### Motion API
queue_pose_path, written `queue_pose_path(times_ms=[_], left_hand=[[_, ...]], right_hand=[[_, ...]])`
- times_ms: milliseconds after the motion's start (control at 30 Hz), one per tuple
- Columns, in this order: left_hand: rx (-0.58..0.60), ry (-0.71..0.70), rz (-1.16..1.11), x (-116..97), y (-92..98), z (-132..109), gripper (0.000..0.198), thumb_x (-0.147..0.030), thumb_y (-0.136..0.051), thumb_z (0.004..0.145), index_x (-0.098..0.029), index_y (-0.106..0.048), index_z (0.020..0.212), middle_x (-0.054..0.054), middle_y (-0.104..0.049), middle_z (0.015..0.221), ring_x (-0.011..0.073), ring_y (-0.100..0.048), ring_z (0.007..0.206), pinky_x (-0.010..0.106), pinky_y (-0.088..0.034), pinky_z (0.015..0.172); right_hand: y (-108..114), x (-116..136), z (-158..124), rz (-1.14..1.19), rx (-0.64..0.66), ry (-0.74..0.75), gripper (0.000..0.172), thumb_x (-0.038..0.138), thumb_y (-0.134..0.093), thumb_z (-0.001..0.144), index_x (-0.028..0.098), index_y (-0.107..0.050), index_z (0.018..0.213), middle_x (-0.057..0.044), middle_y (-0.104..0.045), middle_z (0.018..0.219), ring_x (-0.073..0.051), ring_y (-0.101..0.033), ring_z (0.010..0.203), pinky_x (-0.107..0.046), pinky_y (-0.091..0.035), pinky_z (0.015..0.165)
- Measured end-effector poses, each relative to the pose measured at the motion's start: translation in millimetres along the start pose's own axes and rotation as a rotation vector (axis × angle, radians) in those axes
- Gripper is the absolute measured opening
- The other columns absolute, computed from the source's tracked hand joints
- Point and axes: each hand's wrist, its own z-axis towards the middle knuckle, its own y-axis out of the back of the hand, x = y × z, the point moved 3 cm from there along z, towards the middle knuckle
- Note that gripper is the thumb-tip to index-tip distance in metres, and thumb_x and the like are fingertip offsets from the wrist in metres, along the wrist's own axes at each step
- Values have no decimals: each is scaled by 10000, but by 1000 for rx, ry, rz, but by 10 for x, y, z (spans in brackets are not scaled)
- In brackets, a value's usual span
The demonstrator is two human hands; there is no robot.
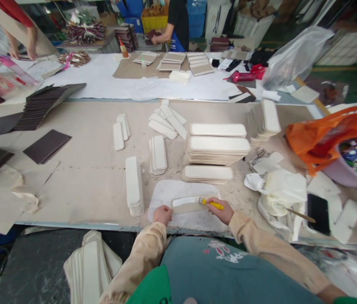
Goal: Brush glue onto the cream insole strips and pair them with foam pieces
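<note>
My right hand has its grip closed around the yellow handle of a brush, with the bristles lying on a pale strip. The strip lies flat on a white mat at the near edge of the tabletop, right in front of me. My left hand rests on the strip's left end with the fingers curled; I cannot tell whether its grip pinches the strip or only pins it down. To brush well, I judge, I should draw the bristles lengthwise in even passes and hold the pinning hand at the very end, so the rest of the strip lies open to the brush. The strokes should stay over the mat, so nothing smears onto the tabletop. A stack of like strips stands just left of the mat, and taller stacks stand just beyond it — near enough that short, controlled strokes seem wiser than wide sweeps.
</note>
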Motion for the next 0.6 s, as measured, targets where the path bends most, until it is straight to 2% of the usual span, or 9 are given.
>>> queue_pose_path(times_ms=[200,333,467,600], left_hand=[[-7,8,-2,13,-15,23,194,-363,-509,758,-200,-609,727,-9,-664,561,126,-631,583,201,-431,561],[-11,12,-5,25,-22,31,190,-365,-515,753,-201,-607,723,-14,-654,543,127,-629,577,200,-429,551],[-12,12,-10,32,-28,33,196,-373,-521,755,-200,-607,727,-14,-656,553,128,-637,594,197,-434,549],[-11,14,-19,28,-33,30,185,-355,-521,761,-196,-606,721,-14,-658,561,123,-640,598,191,-440,559]], right_hand=[[374,-111,-153,-15,-132,-75,292,449,-530,764,194,-603,887,11,-621,620,-125,-564,524,-250,-479,553],[548,-151,-237,-1,-176,-87,293,448,-543,748,197,-608,885,5,-630,631,-137,-588,555,-250,-490,555],[633,-182,-291,-37,-212,-102,291,456,-535,748,198,-608,860,11,-624,622,-147,-599,570,-259,-492,565],[565,-77,-317,-94,-231,-65,271,441,-530,762,203,-612,865,8,-621,614,-142,-575,543,-259,-477,566]])
